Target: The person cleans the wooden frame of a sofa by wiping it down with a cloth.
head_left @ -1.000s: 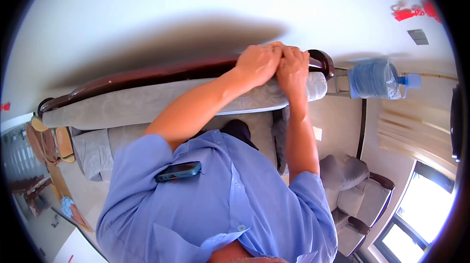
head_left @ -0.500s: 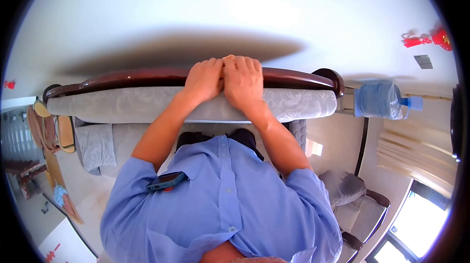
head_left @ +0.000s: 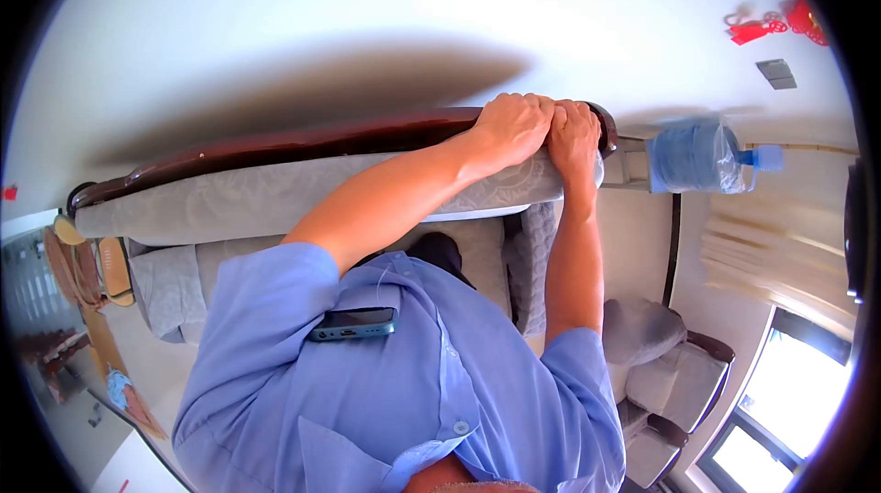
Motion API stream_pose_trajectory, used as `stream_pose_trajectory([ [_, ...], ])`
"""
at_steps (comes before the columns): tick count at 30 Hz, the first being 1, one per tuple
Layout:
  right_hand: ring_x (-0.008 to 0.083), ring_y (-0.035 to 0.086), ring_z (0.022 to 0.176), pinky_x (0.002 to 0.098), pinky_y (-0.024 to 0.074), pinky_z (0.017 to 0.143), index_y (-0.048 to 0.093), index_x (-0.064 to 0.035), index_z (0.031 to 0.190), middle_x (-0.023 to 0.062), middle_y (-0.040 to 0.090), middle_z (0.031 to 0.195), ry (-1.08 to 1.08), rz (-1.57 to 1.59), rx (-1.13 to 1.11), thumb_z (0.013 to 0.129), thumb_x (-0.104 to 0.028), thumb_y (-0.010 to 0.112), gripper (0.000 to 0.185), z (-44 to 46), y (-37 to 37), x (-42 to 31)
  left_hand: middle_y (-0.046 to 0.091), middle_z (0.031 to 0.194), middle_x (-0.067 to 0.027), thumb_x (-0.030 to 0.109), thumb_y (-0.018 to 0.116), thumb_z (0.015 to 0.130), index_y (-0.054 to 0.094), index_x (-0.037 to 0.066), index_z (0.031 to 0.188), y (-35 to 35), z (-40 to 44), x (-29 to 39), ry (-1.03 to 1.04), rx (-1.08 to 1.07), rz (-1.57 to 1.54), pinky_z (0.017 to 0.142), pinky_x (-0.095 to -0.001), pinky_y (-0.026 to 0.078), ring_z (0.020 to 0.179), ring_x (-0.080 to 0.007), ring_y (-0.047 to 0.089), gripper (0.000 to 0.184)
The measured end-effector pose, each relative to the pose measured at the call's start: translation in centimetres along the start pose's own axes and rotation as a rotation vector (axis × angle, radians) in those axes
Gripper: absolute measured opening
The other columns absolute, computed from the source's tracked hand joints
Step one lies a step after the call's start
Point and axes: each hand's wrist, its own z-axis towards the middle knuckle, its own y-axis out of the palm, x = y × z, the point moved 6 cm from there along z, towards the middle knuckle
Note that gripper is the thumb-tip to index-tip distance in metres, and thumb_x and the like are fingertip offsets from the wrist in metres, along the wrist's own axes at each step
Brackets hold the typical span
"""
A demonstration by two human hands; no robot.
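A grey patterned sofa back cover [head_left: 275, 190] lies along the front of the dark wooden sofa back rail [head_left: 303, 140]. Toward its right end, my left hand [head_left: 516, 131] is closed over the top edge, knuckles up. Right beside it and touching it, my right hand [head_left: 575, 137] is closed on the same edge near the rail's rounded end. The fingertips of both hands are hidden behind the edge, so exactly how they grip the fabric is hard to see.
A blue water bottle [head_left: 693, 155] stands right of the sofa. A grey armchair [head_left: 674, 392] is at the lower right, near a window [head_left: 789, 392]. The sofa seat [head_left: 243, 254] lies below the back. A phone [head_left: 353, 324] sticks out of my shirt pocket.
Both hands have slid together from the middle of the sofa back to its right end. My body has leaned right, and the view has shifted slightly.
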Motion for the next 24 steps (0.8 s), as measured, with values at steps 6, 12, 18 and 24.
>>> stream_pose_trajectory([
  [6, 0.0406, 0.059, 0.118, 0.0624, 0.0388, 0.112, 0.073, -0.0064, 0.124, 0.0180, 0.068, 0.121, -0.185, 0.012, 0.054, 0.106, -0.026, 0.063, 0.029, -1.3, -1.4, -11.2, 0.076, 0.105, -0.0171, 0.019, 0.070, 0.097, 0.069, 0.001, 0.123, -4.2, -8.0, -5.8, -0.048, 0.208, -0.032, 0.078, -0.0491, 0.060, 0.091, -0.0347, 0.076, 0.032],
  [12, 0.0415, 0.056, 0.130, 0.0675, 0.0340, 0.121, 0.067, -0.0104, 0.142, 0.0184, 0.062, 0.138, -0.404, 0.083, -0.067, 0.100, -0.019, 0.070, 0.043, -3.0, 2.7, -28.3, 0.074, 0.107, -0.0175, 0.030, 0.076, 0.096, 0.072, 0.002, 0.121, -10.3, -22.1, -15.8, -0.330, 0.137, 0.081, 0.090, -0.0489, 0.053, 0.101, -0.0344, 0.070, 0.038],
  [18, 0.0424, 0.065, 0.120, 0.0572, 0.0492, 0.107, 0.061, -0.0088, 0.149, 0.0177, 0.065, 0.136, -0.488, 0.277, -0.400, 0.105, -0.016, 0.066, 0.046, -2.8, 11.4, -41.5, 0.070, 0.107, -0.0109, 0.032, 0.084, 0.087, 0.073, 0.006, 0.112, -17.3, -32.5, -22.5, -0.415, 0.245, 0.220, 0.098, -0.0468, 0.049, 0.110, -0.0332, 0.064, 0.038],
  [24, 0.0415, 0.068, 0.102, 0.0531, 0.0539, 0.088, 0.059, -0.0071, 0.149, 0.0188, 0.067, 0.120, -0.716, 0.291, -0.181, 0.103, -0.024, 0.069, 0.050, -2.2, 12.6, -55.8, 0.069, 0.110, -0.0101, 0.035, 0.090, 0.081, 0.072, 0.015, 0.124, -24.8, -44.5, -32.3, -0.606, 0.237, 0.225, 0.106, -0.0481, 0.049, 0.116, -0.0332, 0.063, 0.050],
])
